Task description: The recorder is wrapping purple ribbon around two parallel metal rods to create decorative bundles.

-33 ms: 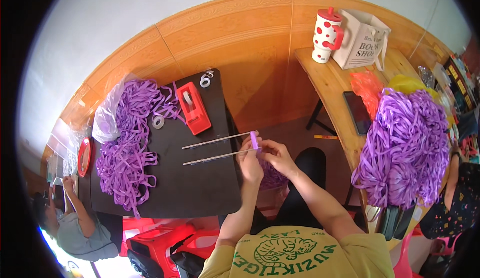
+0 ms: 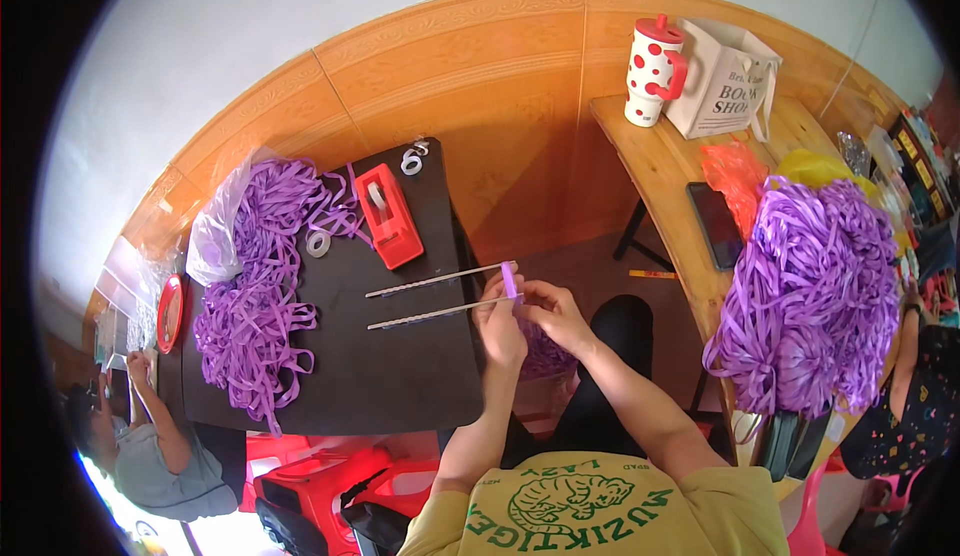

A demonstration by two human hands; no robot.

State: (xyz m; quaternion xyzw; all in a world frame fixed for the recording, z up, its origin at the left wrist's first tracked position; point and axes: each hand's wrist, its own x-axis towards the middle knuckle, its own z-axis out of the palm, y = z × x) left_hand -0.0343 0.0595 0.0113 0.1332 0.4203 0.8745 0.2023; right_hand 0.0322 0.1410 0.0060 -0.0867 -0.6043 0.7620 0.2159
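1. Bridging two slim, silvery, ridged rods (image 2: 440, 281) near their right-hand ends, a narrow band of glossy purple ribbon (image 2: 511, 281) sits between a worker's hands. The rods point toward 9 o'clock over a dark, rectangular tabletop (image 2: 370, 376), apparently spaced apart to give the ribbon a set width; how they are secured cannot be told.

2. Tumbling across that tabletop at 9 o'clock, a loose heap of flat purple ribbon (image 2: 245, 326) seems laid within reach as stock. At 10 o'clock rests a red, boxy tape dispenser (image 2: 388, 218), likely parked close for easy use.

3. Piled at 3 o'clock on a pale wooden tabletop (image 2: 655, 166), a larger mound of shiny purple ribbon (image 2: 810, 286) stands well apart, perhaps to leave the working side uncluttered.

4. Working close together, the hands meet at the band. The left hand (image 2: 500, 334) has its fingers curled beside the rod ends, its exact grip hidden; the right hand (image 2: 560, 318), thumb and forefinger drawn together, appears to pinch the band's lower edge.
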